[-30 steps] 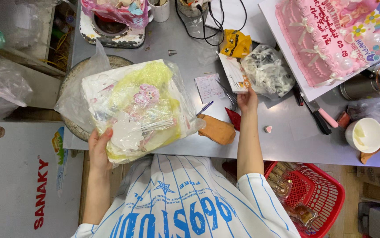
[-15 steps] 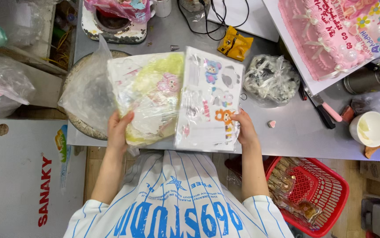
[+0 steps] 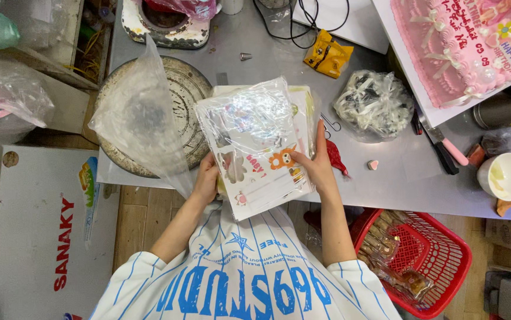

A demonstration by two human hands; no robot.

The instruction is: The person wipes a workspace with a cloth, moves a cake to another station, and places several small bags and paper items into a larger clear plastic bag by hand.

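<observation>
Sticker sheet pack (image 3: 255,148) in clear wrap, held over the worktop (image 3: 386,172) edge; long axis runs away from the body, tilted left. Left hand (image 3: 207,181) and right hand (image 3: 316,168) fingers clamped on its side edges. Glare blurs the prints; sheets behind mostly hidden.

The single head camera looks steeply down, close over the steel worktable (image 3: 386,178), whose far edge lies toward twelve o'clock, the person's torso at six.

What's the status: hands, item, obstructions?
Left hand and right hand both grip clear-wrapped cartoon sticker sheets. Held above grey metal table. Loose clear plastic bag alongside.
</observation>
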